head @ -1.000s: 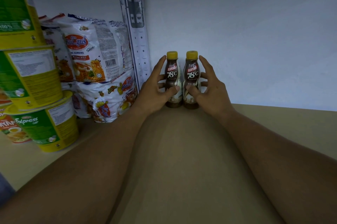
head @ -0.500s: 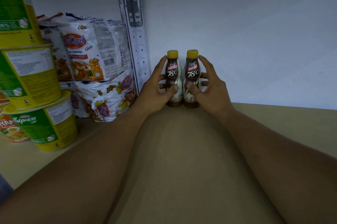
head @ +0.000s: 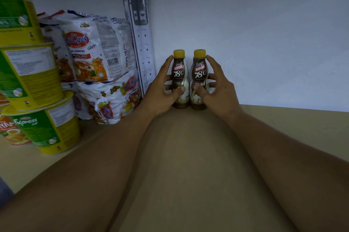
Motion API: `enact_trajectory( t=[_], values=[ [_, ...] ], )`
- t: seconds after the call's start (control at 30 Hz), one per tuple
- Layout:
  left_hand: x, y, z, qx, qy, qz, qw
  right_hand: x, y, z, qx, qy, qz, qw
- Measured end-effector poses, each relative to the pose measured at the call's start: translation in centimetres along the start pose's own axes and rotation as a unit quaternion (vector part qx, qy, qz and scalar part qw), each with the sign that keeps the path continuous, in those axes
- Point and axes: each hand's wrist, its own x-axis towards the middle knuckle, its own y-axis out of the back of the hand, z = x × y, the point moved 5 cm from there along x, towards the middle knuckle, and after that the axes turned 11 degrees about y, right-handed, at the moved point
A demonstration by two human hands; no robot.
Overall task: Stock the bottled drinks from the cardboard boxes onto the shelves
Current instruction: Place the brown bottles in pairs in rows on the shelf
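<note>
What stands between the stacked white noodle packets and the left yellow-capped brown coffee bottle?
In the head view: the grey perforated metal shelf upright and the person's left hand, which grips the left yellow-capped brown coffee bottle.

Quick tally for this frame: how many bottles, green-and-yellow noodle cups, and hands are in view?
Bottles, yellow caps: 2 (left bottle, right bottle)
Green-and-yellow noodle cups: 3 (top cup, middle cup, bottom cup)
Hands: 2 (left hand, right hand)
Total: 7
</note>
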Motion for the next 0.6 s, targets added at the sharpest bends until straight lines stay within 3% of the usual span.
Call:
enact_trajectory(
  t=[0.4,0.6],
  values=[
    [0.1,0.0,-0.7,0.007,0.009,0.009,1.000,-0.3,-0.1,0.2,0.014,-0.015,0.006,1.000],
    [-0.6,0.0,-1.6,-0.029,0.075,-0.007,0.997,-1.1,0.4,-0.3,0.042,-0.059,0.034,0.997]
  ],
)
